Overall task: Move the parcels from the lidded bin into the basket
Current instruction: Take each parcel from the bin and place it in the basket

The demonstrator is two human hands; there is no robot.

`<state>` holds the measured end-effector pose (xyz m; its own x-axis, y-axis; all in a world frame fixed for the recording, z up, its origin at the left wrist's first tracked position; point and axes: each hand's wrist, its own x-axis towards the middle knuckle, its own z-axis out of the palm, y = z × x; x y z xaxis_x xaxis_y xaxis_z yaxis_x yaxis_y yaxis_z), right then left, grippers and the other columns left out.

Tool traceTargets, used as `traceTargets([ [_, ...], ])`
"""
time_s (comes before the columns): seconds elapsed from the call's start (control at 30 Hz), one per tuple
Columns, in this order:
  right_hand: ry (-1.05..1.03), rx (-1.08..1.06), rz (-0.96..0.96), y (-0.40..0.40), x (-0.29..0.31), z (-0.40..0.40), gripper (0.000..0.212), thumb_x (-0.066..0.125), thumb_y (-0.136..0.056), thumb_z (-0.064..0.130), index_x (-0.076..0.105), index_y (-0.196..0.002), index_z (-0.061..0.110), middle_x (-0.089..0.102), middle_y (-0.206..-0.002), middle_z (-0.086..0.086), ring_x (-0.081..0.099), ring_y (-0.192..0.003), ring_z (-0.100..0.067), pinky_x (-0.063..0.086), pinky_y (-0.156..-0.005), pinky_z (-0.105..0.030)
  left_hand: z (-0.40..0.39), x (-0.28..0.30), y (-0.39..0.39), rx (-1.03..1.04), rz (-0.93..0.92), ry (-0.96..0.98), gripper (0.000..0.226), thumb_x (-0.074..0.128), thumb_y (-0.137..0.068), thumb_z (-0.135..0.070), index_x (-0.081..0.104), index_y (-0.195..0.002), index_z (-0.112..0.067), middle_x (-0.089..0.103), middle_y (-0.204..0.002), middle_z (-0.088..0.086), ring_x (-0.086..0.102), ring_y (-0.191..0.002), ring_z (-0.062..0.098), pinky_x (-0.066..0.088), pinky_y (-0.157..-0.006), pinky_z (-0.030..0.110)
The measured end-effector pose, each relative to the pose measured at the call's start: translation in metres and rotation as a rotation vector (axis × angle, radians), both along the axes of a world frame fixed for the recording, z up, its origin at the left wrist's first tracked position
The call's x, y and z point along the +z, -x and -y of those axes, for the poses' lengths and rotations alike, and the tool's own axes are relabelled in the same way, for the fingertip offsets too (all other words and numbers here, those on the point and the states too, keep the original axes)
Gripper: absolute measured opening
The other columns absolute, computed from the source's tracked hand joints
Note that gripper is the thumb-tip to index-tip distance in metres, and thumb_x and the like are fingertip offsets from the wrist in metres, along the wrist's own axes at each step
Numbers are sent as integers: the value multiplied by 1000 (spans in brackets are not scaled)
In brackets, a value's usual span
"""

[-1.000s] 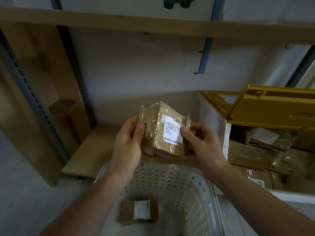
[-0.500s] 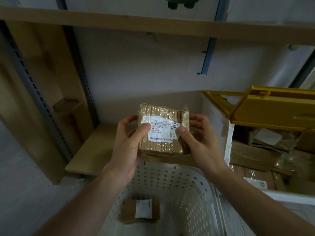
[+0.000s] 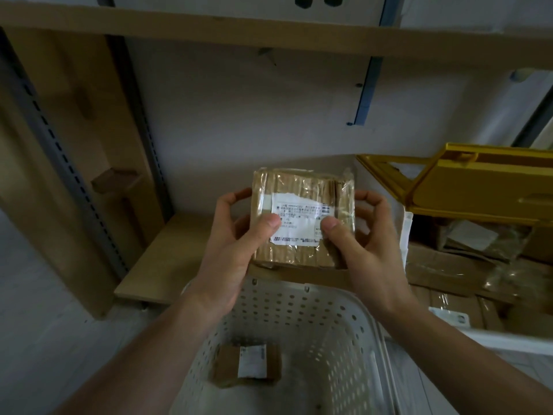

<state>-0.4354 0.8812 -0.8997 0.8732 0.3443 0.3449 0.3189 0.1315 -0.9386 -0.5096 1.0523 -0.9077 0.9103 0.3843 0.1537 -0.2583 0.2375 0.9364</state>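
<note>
A brown cardboard parcel (image 3: 302,190) wrapped in clear tape, with a white label facing me, is held above the far rim of the white perforated basket (image 3: 344,333). My left hand (image 3: 236,250) grips its left side, thumb on the label. My right hand (image 3: 365,244) grips its right side, thumb on the front. A second small brown parcel (image 3: 248,365) with a white label lies on the basket floor. To the right stands the white bin (image 3: 508,339) with its yellow lid (image 3: 466,190) raised; several brown parcels (image 3: 449,265) lie inside.
A low wooden shelf board (image 3: 167,265) runs behind the basket, with a wooden upright (image 3: 59,145) and a perforated metal post (image 3: 59,145) at the left. Another wooden shelf (image 3: 269,34) spans overhead. A white wall lies behind.
The parcel has been turned in my hands from tilted to square, label facing me, and both thumbs have moved onto its front. The view has shifted slightly.
</note>
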Motion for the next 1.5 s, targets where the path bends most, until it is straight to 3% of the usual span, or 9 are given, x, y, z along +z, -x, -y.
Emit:
traceTargets([
  [0.23, 12, -92, 75, 7, 5, 6, 47, 75, -79, 40, 50, -119, 33, 62, -112, 10, 71, -95, -19, 64, -72, -48, -4, -2, 11, -110, 65, -107, 78, 76, -74, -5, 35, -138, -25, 76, -113, -1, 72, -109, 24, 60, -84, 33],
  [0.5, 11, -74, 74, 9, 5, 2, 42, 74, -78, 45, 52, -112, 38, 64, -113, 7, 73, -94, -26, 62, -71, -55, -10, -3, 18, -159, 95, -118, 83, 74, -70, -17, 32, -140, -28, 75, -118, 0, 71, -112, 24, 59, -85, 31],
  [0.67, 22, -86, 71, 10, 5, -5, 43, 74, -76, 47, 51, -111, 41, 65, -111, 12, 72, -91, -21, 62, -70, -52, -16, -3, 19, -163, 96, -95, 81, 72, -69, -17, 33, -140, -28, 75, -115, 0, 72, -109, 24, 60, -83, 30],
  [0.8, 36, -95, 54, 9, 3, -10, 42, 74, -80, 40, 51, -115, 35, 64, -113, 11, 73, -89, -26, 61, -68, -56, -20, -3, 20, -158, 87, -79, 84, 72, -69, -18, 31, -141, -28, 75, -115, 1, 72, -108, 24, 60, -82, 30],
  [1.0, 33, -79, 42, 7, 1, -14, 45, 73, -78, 47, 52, -115, 34, 64, -117, 5, 73, -91, -26, 62, -69, -55, -23, -3, 22, -176, 68, -83, 84, 72, -68, -18, 31, -140, -30, 75, -116, 1, 70, -112, 26, 60, -85, 34],
  [1.17, 4, -19, -19, 3, -3, -16, 38, 72, -81, 45, 54, -112, 34, 68, -112, 3, 73, -92, -22, 63, -68, -44, -21, -4, 21, -102, 13, -90, 73, 77, -77, -12, 38, -134, -32, 76, -111, -4, 72, -108, 23, 61, -82, 32],
  [1.23, 20, 18, -56, -1, -6, -17, 37, 71, -83, 41, 56, -115, 30, 70, -110, 5, 74, -95, -20, 63, -71, -41, -20, -4, 19, -17, -45, -63, 57, 77, -83, -21, 45, -130, -28, 77, -108, 1, 73, -106, 26, 62, -82, 36],
  [1.37, 108, 81, -136, -8, -16, -18, 43, 73, -83, 52, 57, -117, 29, 71, -112, 4, 72, -102, -21, 63, -80, -46, -24, -10, 17, 59, -131, -77, 50, 72, -79, -33, 51, -124, -25, 76, -112, 8, 73, -106, 26, 59, -90, 45],
  [1.5, 144, 174, -186, -10, -21, -15, 49, 70, -80, 42, 54, -122, 24, 71, -113, 1, 73, -100, -20, 63, -75, -37, -30, -13, 20, 68, -166, -101, 48, 67, -82, -33, 50, -126, -21, 77, -106, 7, 75, -100, 24, 61, -82, 36],
])
